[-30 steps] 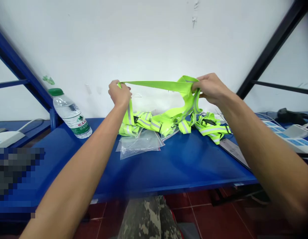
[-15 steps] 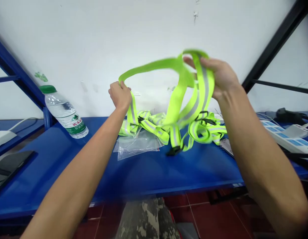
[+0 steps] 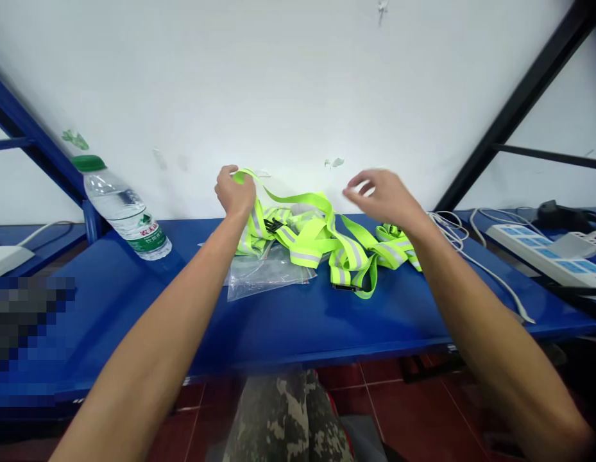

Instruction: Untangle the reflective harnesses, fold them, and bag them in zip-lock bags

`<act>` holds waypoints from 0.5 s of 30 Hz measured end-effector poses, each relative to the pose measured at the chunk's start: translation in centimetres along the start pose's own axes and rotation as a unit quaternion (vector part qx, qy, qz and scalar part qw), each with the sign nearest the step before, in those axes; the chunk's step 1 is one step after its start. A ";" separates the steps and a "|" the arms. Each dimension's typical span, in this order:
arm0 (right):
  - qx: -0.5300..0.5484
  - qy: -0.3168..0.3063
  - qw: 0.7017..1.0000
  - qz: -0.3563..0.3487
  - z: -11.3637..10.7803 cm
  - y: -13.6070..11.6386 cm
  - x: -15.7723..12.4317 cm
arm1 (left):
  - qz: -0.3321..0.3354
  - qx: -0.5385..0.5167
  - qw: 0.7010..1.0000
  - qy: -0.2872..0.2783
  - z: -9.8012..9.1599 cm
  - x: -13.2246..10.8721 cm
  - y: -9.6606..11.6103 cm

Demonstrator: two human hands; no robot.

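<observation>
While the left hand [image 3: 236, 192], grip clenched, holds up neon-yellow, silver-striped fabric strapping [image 3: 310, 247] heaped on the blue table [image 3: 288, 330], the right hand [image 3: 385, 197] hovers, grasping nothing; tugging overlapped loops could tangle them or drag the clear plastic bag [image 3: 259, 277].

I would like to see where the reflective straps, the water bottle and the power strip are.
Reflective straps [image 3: 311, 245], head view: a band in mid-pile.
Water bottle [image 3: 127, 214], head view: middle of its body.
Power strip [image 3: 541, 249], head view: its top face.

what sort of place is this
Likely an indoor workstation, though I can't be sure: a blue bench against a white wall, yellow-green straps mostly heaped on it, and a power strip to the right.
</observation>
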State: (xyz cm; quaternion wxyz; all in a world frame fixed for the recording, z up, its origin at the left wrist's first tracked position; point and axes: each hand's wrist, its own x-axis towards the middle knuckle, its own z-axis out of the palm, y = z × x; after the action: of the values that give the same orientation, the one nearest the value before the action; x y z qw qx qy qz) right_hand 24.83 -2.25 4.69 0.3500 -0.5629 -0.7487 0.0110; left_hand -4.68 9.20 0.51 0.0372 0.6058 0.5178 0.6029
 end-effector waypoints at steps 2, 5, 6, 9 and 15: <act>0.009 -0.186 0.980 -0.073 0.6 -1.4 -1.8 | 0.008 0.021 0.999 0.039 -0.2 -1.5 1.7; -0.021 -0.309 0.942 -0.127 2.1 -2.1 -3.4 | 0.107 0.048 0.993 -0.005 -1.0 -3.4 4.3; -0.041 -0.311 0.940 -0.131 2.8 -2.0 -3.7 | 0.127 0.059 0.988 -0.068 -1.3 -3.9 5.0; -0.118 -0.284 0.942 -0.134 4.8 -1.2 -3.9 | 0.125 0.113 0.890 -0.423 -2.1 -4.8 6.4; -0.078 -0.164 0.982 -0.057 4.7 0.7 -2.1 | 0.122 0.219 0.758 -0.603 -1.8 -6.4 4.7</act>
State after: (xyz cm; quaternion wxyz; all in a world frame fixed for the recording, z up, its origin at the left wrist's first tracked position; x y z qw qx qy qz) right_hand 23.14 -1.97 -0.19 0.1775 -0.5353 -0.8254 0.0252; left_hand -1.65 1.66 -0.26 0.1340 0.8936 0.4280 -0.0171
